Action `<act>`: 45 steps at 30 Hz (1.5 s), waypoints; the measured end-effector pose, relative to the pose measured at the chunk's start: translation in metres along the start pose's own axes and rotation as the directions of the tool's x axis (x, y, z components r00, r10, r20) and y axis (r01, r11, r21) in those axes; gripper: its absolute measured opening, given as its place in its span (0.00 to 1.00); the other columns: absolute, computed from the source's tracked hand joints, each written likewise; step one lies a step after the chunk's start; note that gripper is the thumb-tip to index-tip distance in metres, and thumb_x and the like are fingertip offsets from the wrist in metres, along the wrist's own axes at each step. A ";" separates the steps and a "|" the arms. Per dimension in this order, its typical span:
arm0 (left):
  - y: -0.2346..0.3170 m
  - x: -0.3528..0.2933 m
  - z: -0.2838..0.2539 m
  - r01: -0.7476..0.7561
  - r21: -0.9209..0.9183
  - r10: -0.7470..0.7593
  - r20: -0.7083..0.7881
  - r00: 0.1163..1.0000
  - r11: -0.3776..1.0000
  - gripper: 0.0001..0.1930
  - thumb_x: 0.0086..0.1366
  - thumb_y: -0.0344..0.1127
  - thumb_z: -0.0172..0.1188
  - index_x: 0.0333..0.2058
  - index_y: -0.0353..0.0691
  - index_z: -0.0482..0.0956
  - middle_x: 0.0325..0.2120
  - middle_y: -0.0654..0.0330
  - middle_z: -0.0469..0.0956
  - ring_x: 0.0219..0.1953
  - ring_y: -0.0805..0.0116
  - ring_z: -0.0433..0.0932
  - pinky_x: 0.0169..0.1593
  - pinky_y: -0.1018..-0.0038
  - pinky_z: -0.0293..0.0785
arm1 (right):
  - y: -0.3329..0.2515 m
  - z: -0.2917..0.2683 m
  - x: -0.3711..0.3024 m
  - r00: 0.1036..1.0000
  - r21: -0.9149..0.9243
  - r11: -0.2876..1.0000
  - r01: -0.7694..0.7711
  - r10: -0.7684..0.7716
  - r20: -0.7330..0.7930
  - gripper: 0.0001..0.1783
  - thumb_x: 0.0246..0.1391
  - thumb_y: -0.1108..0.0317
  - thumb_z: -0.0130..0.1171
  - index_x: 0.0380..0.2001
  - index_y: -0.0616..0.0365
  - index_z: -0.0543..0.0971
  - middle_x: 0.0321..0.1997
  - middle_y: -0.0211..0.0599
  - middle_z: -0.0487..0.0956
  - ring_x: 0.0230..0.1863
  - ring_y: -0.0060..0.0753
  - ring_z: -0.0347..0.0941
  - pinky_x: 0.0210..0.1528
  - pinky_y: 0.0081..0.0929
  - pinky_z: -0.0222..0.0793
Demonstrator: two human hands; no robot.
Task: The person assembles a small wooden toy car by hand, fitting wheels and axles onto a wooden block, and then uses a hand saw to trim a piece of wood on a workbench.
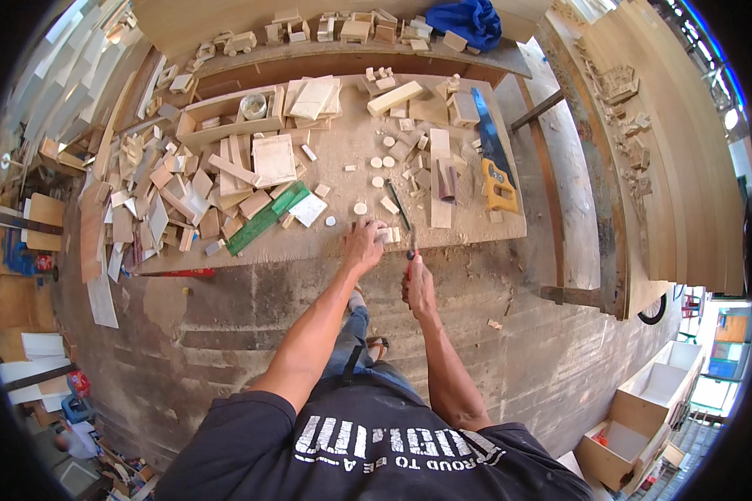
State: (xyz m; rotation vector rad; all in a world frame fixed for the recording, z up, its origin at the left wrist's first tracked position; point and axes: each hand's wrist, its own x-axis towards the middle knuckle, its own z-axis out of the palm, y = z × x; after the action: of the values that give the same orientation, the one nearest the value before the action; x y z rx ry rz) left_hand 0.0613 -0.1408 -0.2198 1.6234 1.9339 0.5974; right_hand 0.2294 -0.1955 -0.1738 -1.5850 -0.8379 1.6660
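Near the front edge of the workbench (309,244), my left hand (364,242) is closed on a small pale wood block (388,235), pressing it to the top. My right hand (419,286) is wrapped round the red handle of a file (399,204), just off the bench edge. Its long dark blade points away from me, passing right of the block; whether they touch I cannot tell. Several round wooden discs (378,182) lie beyond my hands. Right of the file, a curled brown piece of sandpaper (448,182) rests on a narrow board (440,213).
A handsaw (500,185) with a yellow handle lies at the bench's right side. Wood offcuts (171,196) pile up at the left, beside a green strip (267,219). Behind them stands an open wooden box (194,139). Small wooden toy vehicles (355,30) line the back shelf.
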 end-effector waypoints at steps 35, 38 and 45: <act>0.008 0.005 -0.013 -0.015 -0.025 0.017 0.088 0.996 1.000 0.16 0.59 0.46 0.66 0.46 0.54 0.82 0.53 0.52 0.70 0.58 0.47 0.70 0.63 0.51 0.61 | 0.035 0.019 0.015 0.953 -0.560 0.789 0.254 -0.301 0.008 0.30 0.73 0.47 0.33 0.38 0.65 0.73 0.28 0.56 0.73 0.33 0.60 0.71 0.40 0.46 0.67; 0.010 0.007 -0.014 -0.016 -0.069 0.023 0.089 0.996 0.997 0.15 0.60 0.46 0.65 0.45 0.53 0.82 0.52 0.52 0.70 0.57 0.47 0.70 0.62 0.51 0.61 | 0.040 0.017 0.016 0.936 -0.469 0.827 0.310 -0.351 -0.001 0.31 0.73 0.46 0.33 0.37 0.64 0.73 0.26 0.50 0.72 0.30 0.49 0.70 0.38 0.41 0.67; 0.006 0.008 -0.013 0.041 -0.064 -0.033 0.129 0.991 0.997 0.14 0.59 0.46 0.65 0.45 0.59 0.83 0.54 0.61 0.70 0.60 0.51 0.65 0.60 0.46 0.61 | 0.040 0.022 0.011 0.972 -0.402 0.892 0.206 -0.234 -0.021 0.32 0.73 0.44 0.33 0.33 0.62 0.72 0.23 0.40 0.68 0.27 0.35 0.66 0.34 0.36 0.66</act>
State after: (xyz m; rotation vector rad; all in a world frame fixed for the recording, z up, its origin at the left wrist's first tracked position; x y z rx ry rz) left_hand 0.0557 -0.1314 -0.2070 1.5431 1.8283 0.5241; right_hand 0.2051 -0.2087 -0.2116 -1.7239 -1.3328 1.3263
